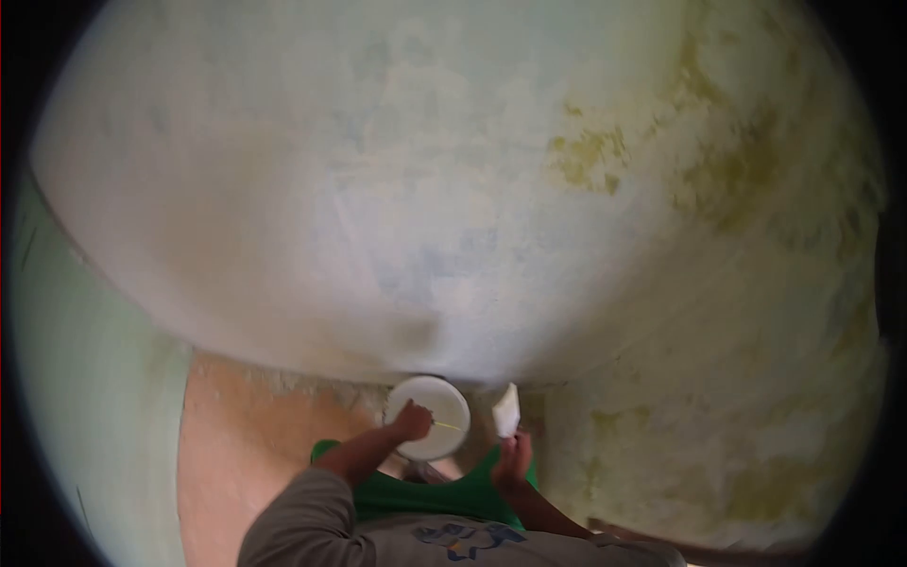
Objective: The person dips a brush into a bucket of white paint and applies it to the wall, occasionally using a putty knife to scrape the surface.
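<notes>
My left hand [413, 421] is closed over a white bucket [460, 401]. A thin, straight yellow strip [448, 426], seen edge-on, sticks out of its fist across the bucket's mouth; its exact kind is not clear. Just right of the bucket, my right hand [511, 460] grips a putty knife [507, 412] held upright. Its broad blade looks coated in white, and its handle is mostly hidden by the fingers. The bucket's contents look pale.
A large wall [453, 208] fills the view ahead, smeared whitish with bare yellow-green patches [590, 159] on the right. A pale green wall [94, 378] stands at left. Reddish-brown floor [246, 454] lies below, left of the bucket.
</notes>
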`<state>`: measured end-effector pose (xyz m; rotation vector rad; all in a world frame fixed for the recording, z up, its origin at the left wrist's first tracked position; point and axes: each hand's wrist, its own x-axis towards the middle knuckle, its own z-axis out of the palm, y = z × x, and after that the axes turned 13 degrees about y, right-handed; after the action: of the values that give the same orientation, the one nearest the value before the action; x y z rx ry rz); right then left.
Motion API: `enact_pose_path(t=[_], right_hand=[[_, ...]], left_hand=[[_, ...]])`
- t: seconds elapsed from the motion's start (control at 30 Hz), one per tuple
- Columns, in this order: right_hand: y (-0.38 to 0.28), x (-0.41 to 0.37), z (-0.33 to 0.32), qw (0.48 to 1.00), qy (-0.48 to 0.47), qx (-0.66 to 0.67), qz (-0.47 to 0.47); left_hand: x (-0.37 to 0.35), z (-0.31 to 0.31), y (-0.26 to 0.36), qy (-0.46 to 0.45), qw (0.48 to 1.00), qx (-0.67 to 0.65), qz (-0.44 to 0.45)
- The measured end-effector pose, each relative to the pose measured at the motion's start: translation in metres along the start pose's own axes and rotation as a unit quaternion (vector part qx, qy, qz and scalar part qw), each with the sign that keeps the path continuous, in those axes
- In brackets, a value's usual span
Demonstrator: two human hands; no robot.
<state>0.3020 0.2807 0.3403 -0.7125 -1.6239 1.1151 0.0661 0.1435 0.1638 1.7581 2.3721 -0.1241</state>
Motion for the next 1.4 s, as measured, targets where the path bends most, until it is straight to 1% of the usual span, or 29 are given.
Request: enact_pose_path(t=[0.07,0.13,0.17,0.2,0.23,0.33,0.37,0.43,0.47,0.53,0.6,0.63,0.67,0.7,0.73,0.77,0.8,0.83,0.9,0.93,0.97,1.0,1.07,1.1,1.13,1.17,1.27,1.33,1.4], right_hand=[[-0.024,0.051,0.002,0.993,-0.087,-0.043,-0.070],[-0.057,0.096,0.004,0.984,-0.175,-0.025,-0.016],[-0.079,0.123,0.004,0.979,-0.202,0.000,-0.017],[-0.091,0.136,0.009,0.982,-0.187,0.019,-0.015],[-0.099,0.142,0.004,0.977,-0.210,0.017,-0.014],[-0.122,0.136,-0.009,0.975,-0.221,0.017,0.017],[-0.134,0.128,-0.013,0.974,-0.226,0.011,0.019],[-0.149,0.102,-0.026,0.973,-0.230,0.003,0.021],[-0.151,0.082,-0.035,0.971,-0.233,-0.004,0.047],[-0.148,0.051,-0.038,0.972,-0.222,-0.015,0.076],[-0.148,0.002,-0.058,0.982,-0.183,-0.027,0.032],[-0.164,-0.022,-0.064,0.984,-0.156,0.015,0.084],[-0.186,-0.042,-0.063,0.983,-0.116,0.053,0.133],[-0.205,-0.061,-0.065,0.983,-0.068,0.047,0.162],[-0.216,-0.062,-0.067,0.981,-0.030,0.043,0.189],[-0.230,-0.073,-0.077,0.981,-0.011,0.019,0.195],[-0.241,-0.084,-0.089,0.980,0.003,0.004,0.197],[-0.249,-0.098,-0.104,0.981,0.018,-0.001,0.195],[-0.261,-0.121,-0.129,0.989,0.033,-0.013,0.145],[-0.266,-0.130,-0.140,0.989,0.043,-0.007,0.138],[-0.288,-0.116,-0.117,0.987,0.050,-0.044,0.148],[-0.292,-0.109,-0.104,0.986,0.053,-0.060,0.144],[-0.294,-0.133,-0.133,0.987,0.061,-0.061,0.134],[-0.301,-0.135,-0.126,0.981,0.073,-0.058,0.168],[-0.310,-0.141,-0.129,0.976,0.083,-0.045,0.195],[-0.316,-0.146,-0.131,0.976,0.086,-0.046,0.194],[-0.319,-0.156,-0.145,0.968,0.088,-0.029,0.233],[-0.318,-0.165,-0.161,0.970,0.070,-0.052,0.226],[-0.326,-0.178,-0.172,0.970,0.084,-0.060,0.221]], left_hand=[[-0.007,-0.010,0.001,-0.029,0.994,-0.091,-0.057],[-0.014,-0.059,0.016,-0.016,0.987,-0.100,-0.128],[-0.008,-0.107,0.022,0.000,0.972,-0.126,-0.196],[-0.006,-0.121,0.023,0.021,0.970,-0.123,-0.211],[-0.009,-0.140,0.028,0.035,0.955,-0.143,-0.258],[-0.046,-0.195,0.044,0.056,0.901,-0.204,-0.378],[-0.064,-0.211,0.049,0.054,0.894,-0.212,-0.390],[-0.096,-0.238,0.059,0.108,0.831,-0.263,-0.477],[-0.116,-0.251,0.063,0.110,0.832,-0.266,-0.475],[-0.149,-0.268,0.066,0.153,0.783,-0.304,-0.521],[-0.188,-0.268,0.065,0.163,0.786,-0.361,-0.474],[-0.205,-0.270,0.065,0.147,0.777,-0.410,-0.453],[-0.221,-0.268,0.071,0.167,0.757,-0.458,-0.435],[-0.232,-0.265,0.075,0.157,0.745,-0.501,-0.411],[-0.238,-0.276,0.077,0.153,0.707,-0.559,-0.406],[-0.248,-0.275,0.082,0.160,0.702,-0.545,-0.430],[-0.255,-0.267,0.083,0.142,0.676,-0.583,-0.428],[-0.270,-0.270,0.094,0.138,0.674,-0.590,-0.423],[-0.298,-0.271,0.106,0.143,0.682,-0.591,-0.405],[-0.305,-0.263,0.112,0.144,0.669,-0.610,-0.400],[-0.296,-0.268,0.083,0.112,0.647,-0.637,-0.405],[-0.290,-0.273,0.066,0.110,0.649,-0.637,-0.401],[-0.307,-0.264,0.089,0.120,0.640,-0.633,-0.418],[-0.311,-0.265,0.082,0.106,0.641,-0.636,-0.415],[-0.322,-0.269,0.083,0.105,0.621,-0.657,-0.414],[-0.332,-0.271,0.084,0.104,0.601,-0.676,-0.414],[-0.338,-0.261,0.095,0.105,0.587,-0.692,-0.406],[-0.337,-0.247,0.102,0.104,0.600,-0.685,-0.400],[-0.336,-0.243,0.115,0.091,0.612,-0.679,-0.396]])
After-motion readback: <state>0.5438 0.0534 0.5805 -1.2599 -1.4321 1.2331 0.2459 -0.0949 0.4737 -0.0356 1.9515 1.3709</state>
